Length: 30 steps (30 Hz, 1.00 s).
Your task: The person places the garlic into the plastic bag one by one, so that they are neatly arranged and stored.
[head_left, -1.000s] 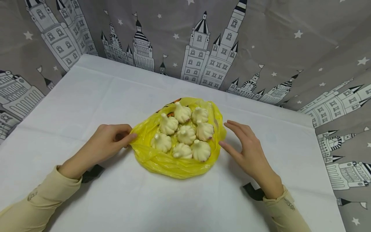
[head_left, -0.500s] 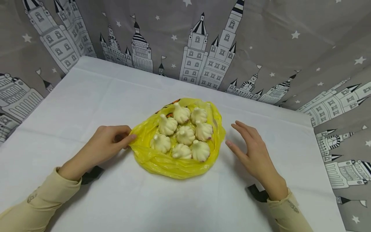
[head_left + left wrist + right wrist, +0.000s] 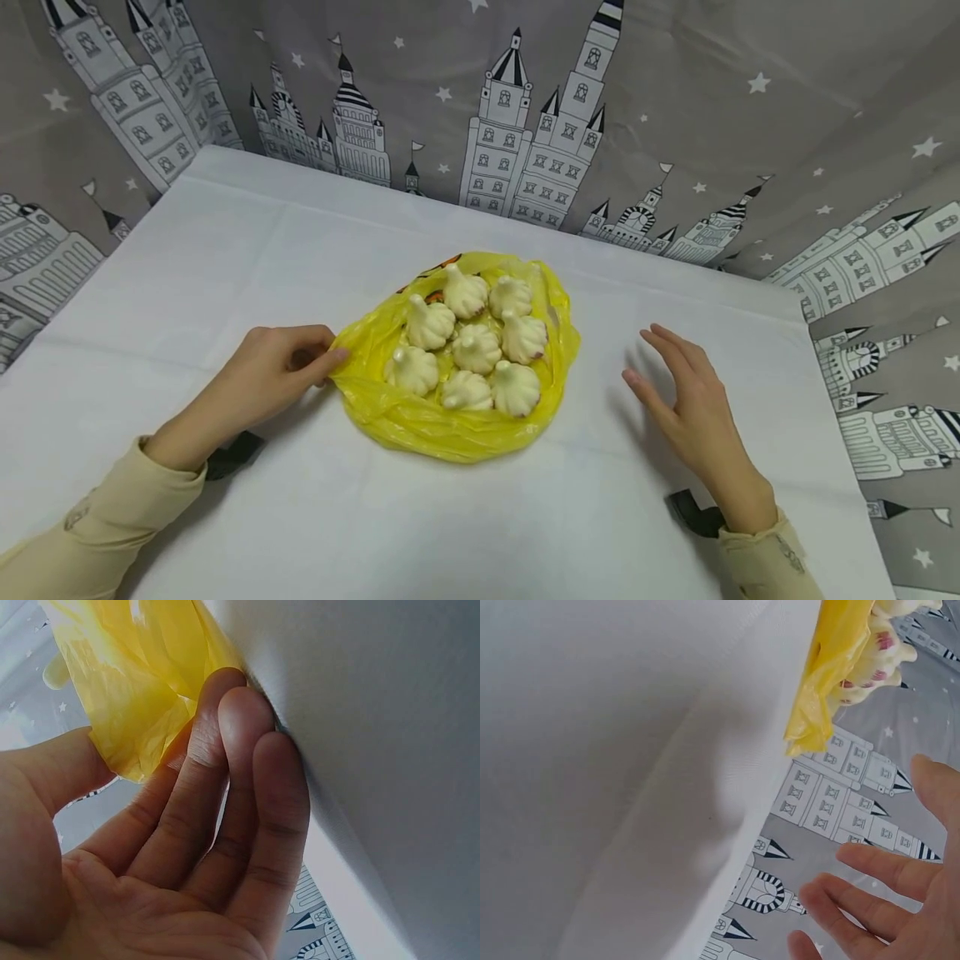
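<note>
A yellow plastic bag [image 3: 435, 433] lies spread on the table with its mouth folded open. Several whitish garlic bulbs [image 3: 477, 348] with purplish marks sit inside it. My left hand [image 3: 281, 362] pinches the bag's left edge between thumb and forefinger; in the left wrist view the yellow film [image 3: 142, 690] runs between them while the other fingers lie along the tabletop. Apart from the bag, off to its right, my right hand [image 3: 693, 400] is held over the table with fingers spread and nothing in them. The right wrist view shows the bag's edge [image 3: 810, 720] beyond this hand.
A white cloth [image 3: 450, 533] covers the table. Behind and at both sides hangs a grey curtain [image 3: 712, 100] printed with castles and stars. A black strap piece [image 3: 693, 512] shows under the right wrist, another black piece [image 3: 234, 454] under the left.
My right hand has moved away from the bag's right edge, to the right and slightly toward me. The left hand keeps its pinch on the bag, and the garlic stays in place.
</note>
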Available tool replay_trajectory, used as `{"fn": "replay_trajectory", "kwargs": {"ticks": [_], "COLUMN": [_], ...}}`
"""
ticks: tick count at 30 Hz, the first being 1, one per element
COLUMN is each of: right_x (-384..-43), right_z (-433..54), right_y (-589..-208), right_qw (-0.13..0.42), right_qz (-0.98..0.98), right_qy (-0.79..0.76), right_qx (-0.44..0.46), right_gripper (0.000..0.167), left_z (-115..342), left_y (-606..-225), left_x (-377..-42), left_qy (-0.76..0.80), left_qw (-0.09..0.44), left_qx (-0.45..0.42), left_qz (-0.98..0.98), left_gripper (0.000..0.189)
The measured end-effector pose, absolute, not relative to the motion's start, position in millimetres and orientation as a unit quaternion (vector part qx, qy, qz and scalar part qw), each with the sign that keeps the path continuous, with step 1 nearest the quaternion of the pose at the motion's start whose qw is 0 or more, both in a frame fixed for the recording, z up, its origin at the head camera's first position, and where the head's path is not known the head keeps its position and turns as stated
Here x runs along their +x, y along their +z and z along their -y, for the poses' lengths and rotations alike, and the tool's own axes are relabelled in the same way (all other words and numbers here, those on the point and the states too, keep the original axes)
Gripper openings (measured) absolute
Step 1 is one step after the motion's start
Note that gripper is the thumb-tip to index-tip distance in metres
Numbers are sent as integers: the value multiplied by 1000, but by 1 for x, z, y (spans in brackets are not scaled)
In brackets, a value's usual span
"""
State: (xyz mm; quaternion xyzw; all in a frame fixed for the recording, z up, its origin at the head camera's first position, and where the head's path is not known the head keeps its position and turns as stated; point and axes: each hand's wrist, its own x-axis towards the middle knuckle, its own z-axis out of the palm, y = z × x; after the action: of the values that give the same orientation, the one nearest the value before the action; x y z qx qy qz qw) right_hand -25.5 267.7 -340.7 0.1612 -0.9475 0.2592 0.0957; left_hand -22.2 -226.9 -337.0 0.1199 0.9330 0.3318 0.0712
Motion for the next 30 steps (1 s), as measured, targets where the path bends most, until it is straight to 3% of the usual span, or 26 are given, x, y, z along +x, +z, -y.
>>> {"fn": "replay_trajectory", "kwargs": {"ticks": [30], "right_x": [-2], "right_z": [-324], "right_y": [-346], "right_qw": [127], "right_qz": [951], "right_qy": [264], "right_qx": [94], "right_gripper": [55], "left_z": [227], "left_y": [-334], "left_x": [-24], "left_qy": [328], "left_qw": [71], "left_qx": [118], "left_qz": [-935], "left_gripper": [20]}}
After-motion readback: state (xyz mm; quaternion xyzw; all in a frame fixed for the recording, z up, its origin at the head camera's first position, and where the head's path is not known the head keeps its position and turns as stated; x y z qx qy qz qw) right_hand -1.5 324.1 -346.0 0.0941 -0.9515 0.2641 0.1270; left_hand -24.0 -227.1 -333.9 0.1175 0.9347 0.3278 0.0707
